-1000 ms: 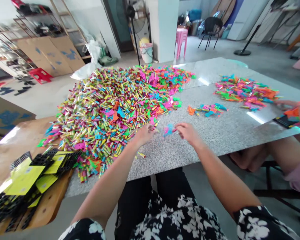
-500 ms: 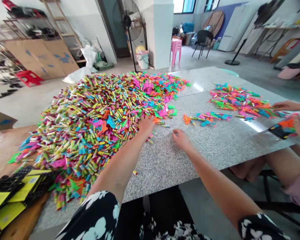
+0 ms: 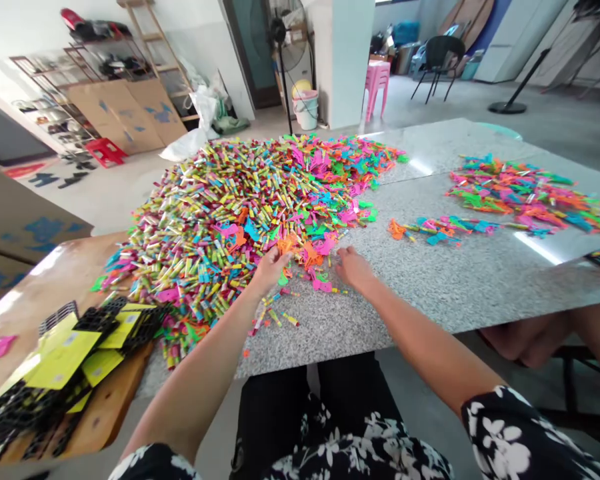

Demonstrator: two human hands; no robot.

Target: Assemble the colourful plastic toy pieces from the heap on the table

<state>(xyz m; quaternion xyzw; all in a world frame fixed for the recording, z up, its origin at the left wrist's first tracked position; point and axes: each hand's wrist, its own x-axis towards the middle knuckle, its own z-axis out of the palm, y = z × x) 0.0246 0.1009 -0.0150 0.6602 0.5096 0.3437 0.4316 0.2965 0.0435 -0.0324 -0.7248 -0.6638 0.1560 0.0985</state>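
A large heap of small multicoloured tubes (image 3: 220, 200) mixed with flat, bright plastic pieces covers the left of the granite table (image 3: 330, 327). My left hand (image 3: 271, 270) is at the heap's front edge, its fingers closed at an orange plastic piece (image 3: 287, 245). Just right of the heap, my right hand (image 3: 354, 268) has curled fingers beside pink and orange pieces; whatever is in them is hidden. Between my hands lies a pink plastic piece (image 3: 321, 283). Several loose tubes (image 3: 275, 317) are scattered on the stone below my left hand.
Black plastic grids with yellow cards (image 3: 65, 357) lie on a wooden board (image 3: 113, 413) at the left. To the right are a small row of coloured pieces (image 3: 443, 228) and a larger pile (image 3: 525, 193). A neighbour's leg (image 3: 535, 337) shows under the table's right side.
My view has turned left. My left hand has drawn back from the heap, and pieces and tubes now lie loose in front of it. The neighbour's hands have left view.
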